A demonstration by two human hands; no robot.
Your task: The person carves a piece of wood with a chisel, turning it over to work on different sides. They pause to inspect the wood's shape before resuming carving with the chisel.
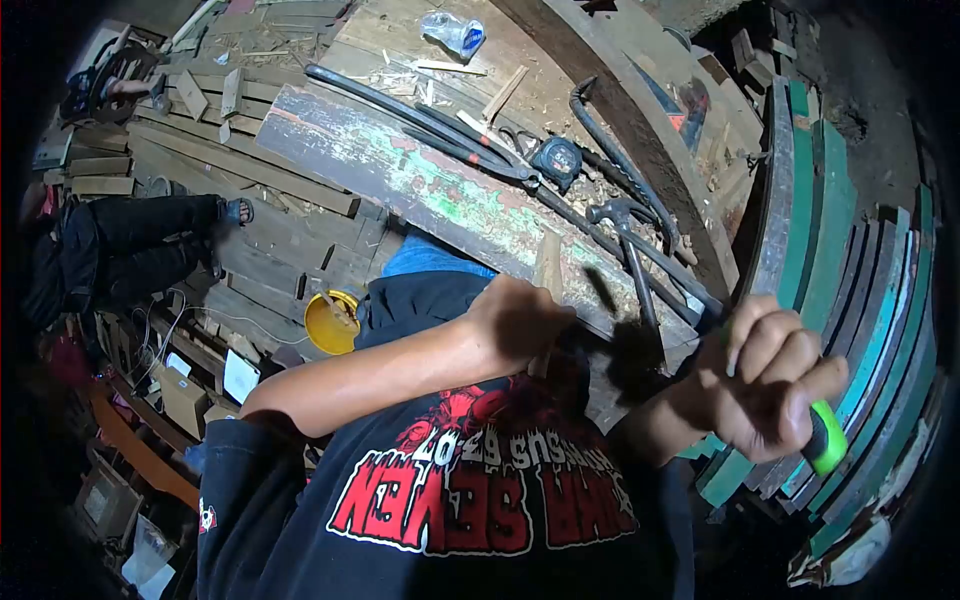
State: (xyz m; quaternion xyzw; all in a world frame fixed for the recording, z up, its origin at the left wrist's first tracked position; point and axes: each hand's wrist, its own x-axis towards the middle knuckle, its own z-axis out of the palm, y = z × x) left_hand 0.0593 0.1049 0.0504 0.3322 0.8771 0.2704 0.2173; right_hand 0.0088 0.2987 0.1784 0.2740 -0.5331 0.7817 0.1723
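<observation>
My left hand (515,318) is closed around a light wooden strip (547,268), whose ends show above and below the fist. On the right, my right hand (770,385) is wrapped around a tool handle with a bright green and black end (826,440); the tool's other end cannot be made out. Beyond my hands, a weathered board (400,175) with peeling green and white paint lies across the work surface. On and beside it are long-handled cutters (470,150), a tape measure (557,162), a claw hammer (622,218) and a bent pry bar (610,140).
A clear plastic cup (453,35) and wood shavings lie at the back. A thick curved-looking beam (640,110) runs along the right, with stacked green planks (825,200) past it. At left are a yellow bucket (332,322), scattered boards and another person's legs (140,235).
</observation>
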